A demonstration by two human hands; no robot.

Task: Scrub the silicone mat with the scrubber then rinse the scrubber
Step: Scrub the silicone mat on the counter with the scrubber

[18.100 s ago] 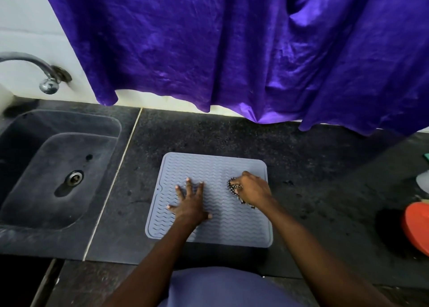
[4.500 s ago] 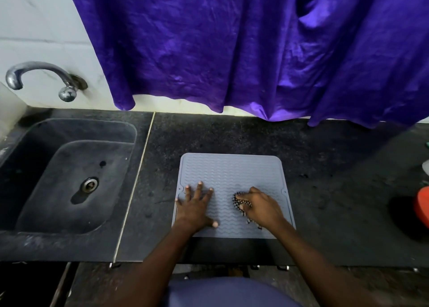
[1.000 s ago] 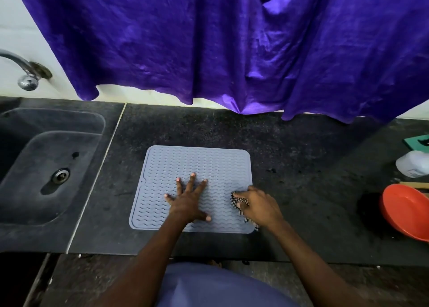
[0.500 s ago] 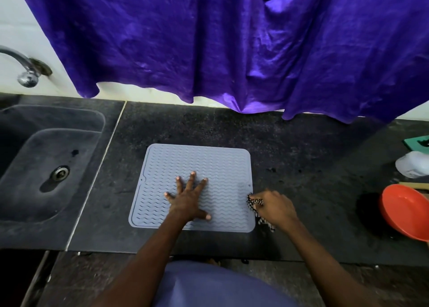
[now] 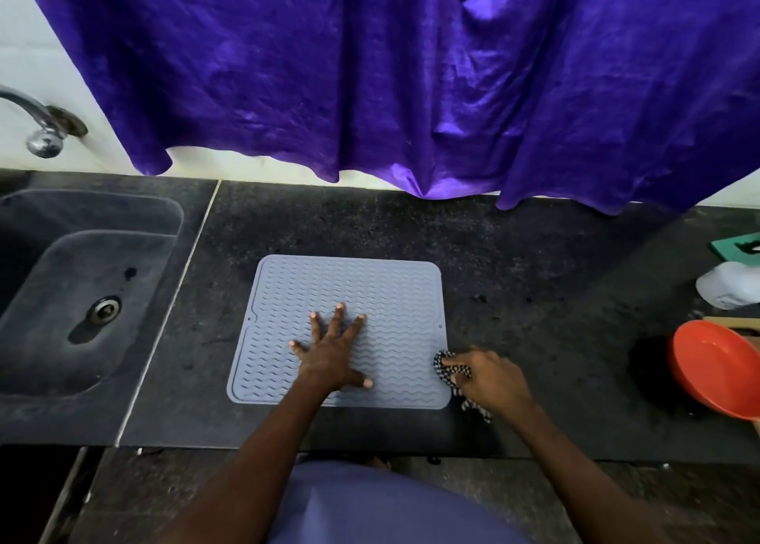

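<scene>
A grey silicone mat (image 5: pixel 370 288) with a wavy ribbed surface lies flat on the dark stone counter (image 5: pixel 534 263). My left hand (image 5: pixel 333 354) presses flat on the mat's near middle, fingers spread. My right hand (image 5: pixel 489 379) is closed on a black-and-white checked scrubber (image 5: pixel 446 368), which sits at the mat's near right edge, partly off it on the counter. A tail of the scrubber hangs out below my wrist.
A dark sink (image 5: pixel 82 296) with a drain lies to the left, under a metal tap (image 5: pixel 41 132) on the white wall. A purple curtain (image 5: pixel 411 82) hangs over the counter's back. At far right stand an orange bowl (image 5: pixel 711 366), a white container (image 5: pixel 732 290) and a green item (image 5: pixel 740 247).
My right hand has slid the scrubber rightwards across the mat to its near right edge. My left hand has stayed flat on the mat.
</scene>
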